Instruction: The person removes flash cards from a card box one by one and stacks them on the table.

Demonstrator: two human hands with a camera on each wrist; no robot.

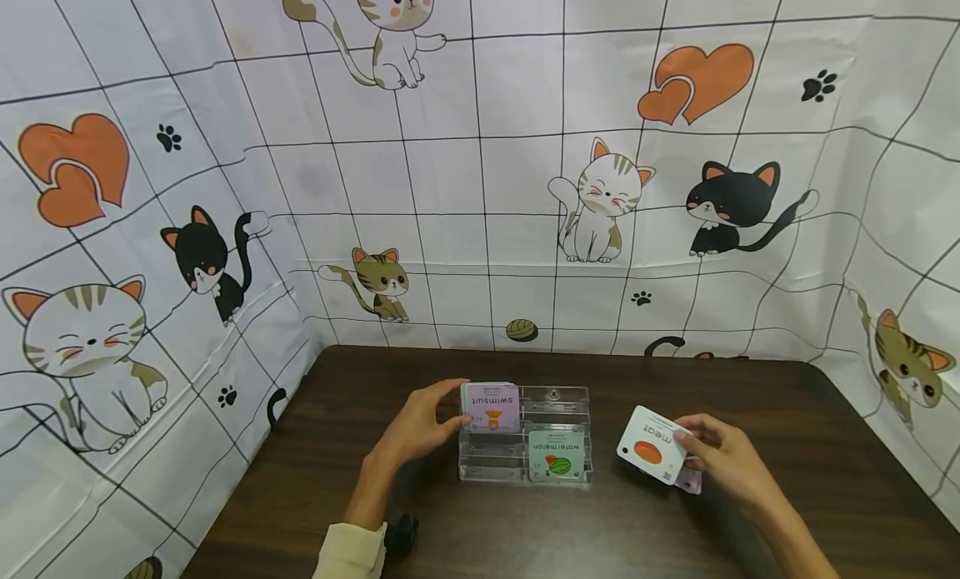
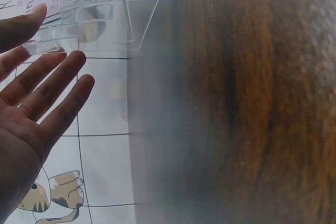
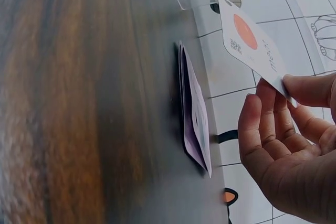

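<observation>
A clear tiered card holder (image 1: pixel 495 474) stands on the table. A lilac "swimsuit" card (image 1: pixel 495 408) leans in its upper left slot, and a green "watermelon" card (image 1: pixel 557 456) fills the lower right one. My left hand (image 1: pixel 423 425) is at the holder's left side. Its thumb rests on the swimsuit card's left edge with the index finger behind; the other fingers (image 2: pixel 58 85) extend loosely. To the right of the holder, my right hand (image 1: pixel 723 458) pinches a white "meat" card (image 1: pixel 652 446) by one edge. Lilac cards (image 3: pixel 194 114) lie on the table beneath it.
The dark wooden table (image 1: pixel 525 529) ends at a white grid curtain (image 1: pixel 517 179) printed with cats and hearts, which hangs behind and on both sides. A black object (image 1: pixel 402 533) shows beside the left sleeve (image 1: pixel 351 552).
</observation>
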